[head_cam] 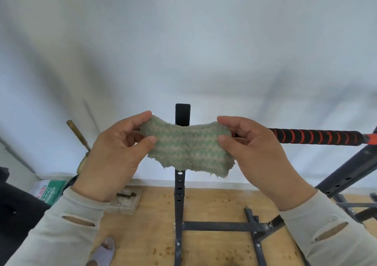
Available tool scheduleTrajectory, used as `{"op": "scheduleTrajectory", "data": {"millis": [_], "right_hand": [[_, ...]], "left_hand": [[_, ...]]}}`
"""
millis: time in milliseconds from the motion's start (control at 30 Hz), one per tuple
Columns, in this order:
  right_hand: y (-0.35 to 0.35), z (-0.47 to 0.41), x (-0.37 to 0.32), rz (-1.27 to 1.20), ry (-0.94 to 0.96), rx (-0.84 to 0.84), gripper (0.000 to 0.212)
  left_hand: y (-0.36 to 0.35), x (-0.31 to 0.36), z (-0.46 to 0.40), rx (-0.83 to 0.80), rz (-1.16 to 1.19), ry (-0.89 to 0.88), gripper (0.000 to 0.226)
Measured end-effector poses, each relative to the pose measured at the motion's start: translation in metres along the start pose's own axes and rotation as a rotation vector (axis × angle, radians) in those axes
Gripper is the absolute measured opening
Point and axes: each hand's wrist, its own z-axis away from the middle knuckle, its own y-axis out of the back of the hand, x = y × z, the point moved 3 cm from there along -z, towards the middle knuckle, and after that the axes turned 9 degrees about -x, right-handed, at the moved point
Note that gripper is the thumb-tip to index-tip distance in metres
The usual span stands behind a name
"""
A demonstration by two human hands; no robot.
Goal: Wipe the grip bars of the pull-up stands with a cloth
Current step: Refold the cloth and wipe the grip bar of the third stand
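Both hands pinch the cloth [186, 145] stretched sideways before the level grip bar [318, 136].

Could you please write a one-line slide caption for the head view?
Both hands, left hand and right hand, stretch a green cloth before the taped grip bar.

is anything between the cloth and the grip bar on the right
Nothing separate blocks it. The cloth is stretched between the left hand and right hand; only the right hand sits between it and the grip bar.
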Motion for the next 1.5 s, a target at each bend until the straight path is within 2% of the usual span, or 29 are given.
{"op": "scheduleTrajectory", "data": {"millis": [233,433,700,800,933,1033,1200,1300,1500], "right_hand": [[-0.039,-0.071,-0.031,0.090,0.031,-0.061,0.040],[-0.076,-0.126,-0.044,0.329,0.055,-0.181,0.052],[-0.104,-0.140,-0.026,0.797,-0.079,-0.402,0.060],[-0.108,-0.138,-0.017,0.923,-0.132,-0.410,0.046],[-0.109,-0.140,-0.008,1.124,-0.046,-0.374,0.007],[-0.111,-0.136,-0.008,1.268,-0.045,-0.404,0.012],[-0.109,-0.138,0.001,1.274,-0.037,-0.339,0.023],[-0.109,-0.136,0.000,1.310,-0.026,-0.318,0.014],[-0.108,-0.128,-0.006,1.367,-0.009,-0.328,0.019]], "left_hand": [[0.045,0.019,-0.052,0.101,-0.136,-0.016,0.053],[0.081,0.009,-0.092,0.138,-0.182,0.072,0.051],[0.073,-0.031,-0.094,-0.046,-0.125,0.271,0.055],[0.067,-0.045,-0.093,-0.098,-0.155,0.309,0.055],[0.066,-0.054,-0.095,-0.122,-0.279,0.316,0.052],[0.066,-0.059,-0.099,-0.140,-0.334,0.315,0.050],[0.068,-0.060,-0.103,-0.166,-0.517,0.264,0.045],[0.068,-0.062,-0.102,-0.196,-0.591,0.270,0.041],[0.070,-0.066,-0.099,-0.215,-0.661,0.284,0.034]]}}
